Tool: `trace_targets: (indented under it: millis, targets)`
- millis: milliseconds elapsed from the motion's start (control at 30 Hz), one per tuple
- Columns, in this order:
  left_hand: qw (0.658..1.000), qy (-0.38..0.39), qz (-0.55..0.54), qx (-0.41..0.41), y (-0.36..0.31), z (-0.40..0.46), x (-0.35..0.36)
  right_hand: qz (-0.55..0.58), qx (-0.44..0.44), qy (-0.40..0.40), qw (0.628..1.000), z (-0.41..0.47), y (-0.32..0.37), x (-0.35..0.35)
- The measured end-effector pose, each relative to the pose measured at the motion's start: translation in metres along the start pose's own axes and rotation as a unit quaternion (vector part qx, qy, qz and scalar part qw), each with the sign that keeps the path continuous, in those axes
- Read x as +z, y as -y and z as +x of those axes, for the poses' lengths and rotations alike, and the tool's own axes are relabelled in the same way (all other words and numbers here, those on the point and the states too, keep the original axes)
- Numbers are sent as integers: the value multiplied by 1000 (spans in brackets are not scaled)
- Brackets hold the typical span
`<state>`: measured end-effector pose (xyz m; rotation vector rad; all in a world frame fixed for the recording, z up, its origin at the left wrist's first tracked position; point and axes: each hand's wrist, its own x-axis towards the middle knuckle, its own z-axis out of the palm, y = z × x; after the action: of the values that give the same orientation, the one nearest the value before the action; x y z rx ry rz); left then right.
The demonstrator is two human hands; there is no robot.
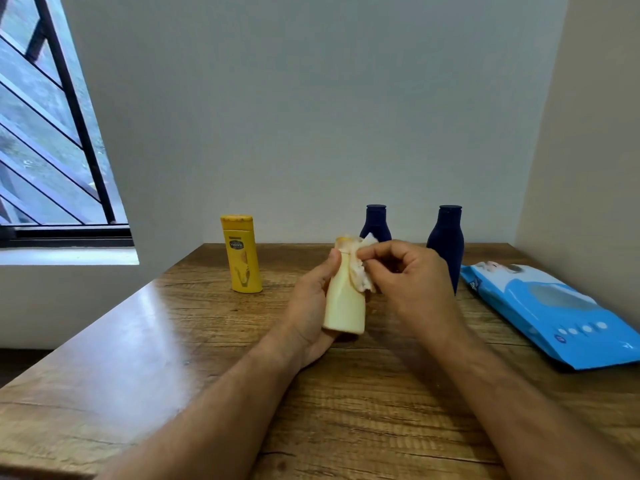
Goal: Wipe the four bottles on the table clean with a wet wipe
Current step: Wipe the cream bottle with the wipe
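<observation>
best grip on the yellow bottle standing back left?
Probably round the straight middle of the yellow bottle, below its wider cap. It stands upright and apart from the others, so come in level from the front or its open left side.

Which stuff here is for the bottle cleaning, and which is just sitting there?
For the job: cream bottle, wet wipe, yellow bottle, two dark blue bottles, wipes pack.
Just there: table, window.

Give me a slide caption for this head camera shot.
Left hand holds cream bottle; right hand rubs wet wipe on it.
</observation>
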<state>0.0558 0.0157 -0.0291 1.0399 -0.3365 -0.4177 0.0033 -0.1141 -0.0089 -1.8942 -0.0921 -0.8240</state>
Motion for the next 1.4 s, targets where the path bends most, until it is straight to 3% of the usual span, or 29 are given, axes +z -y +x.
trace_targets:
  millis: [167,233,367,467,633,800,900,1100,1167,1233,1400]
  targets:
    - [988,-150,-45,8,-4,8,-9,-140,-71,168,973,-8,3,11]
    - [983,-178,-33,-12,-3,10,-9,-152,-66,155,974,-5,2,12]
    - [988,-142,7,-57,2,6,-2,-115,10,33,993,2,0,3]
    - [990,-137,11,-45,1,8,-1,-74,33,60,995,0,1,0]
    - [984,-171,39,17,-4,4,-1,-115,-19,105,988,-3,6,6]
    - [980,-144,110,81,-4,3,2,-46,-17,32,998,-2,5,4]
    - [976,-142,145,82,-2,4,1,-14,8,33,999,-2,5,1]
    - [962,-269,-36,32,-10,10,-9,-14,33,140,990,-6,7,8]
    - [969,-228,-89,15,-11,8,-12,-9,30,129,991,-5,7,8]
    - [986,-139,-97,1,-11,4,-11,8,32,114,993,-5,6,8]
    - [998,-63,17,-18,-6,-3,-1,44,30,97,994,-6,9,6]
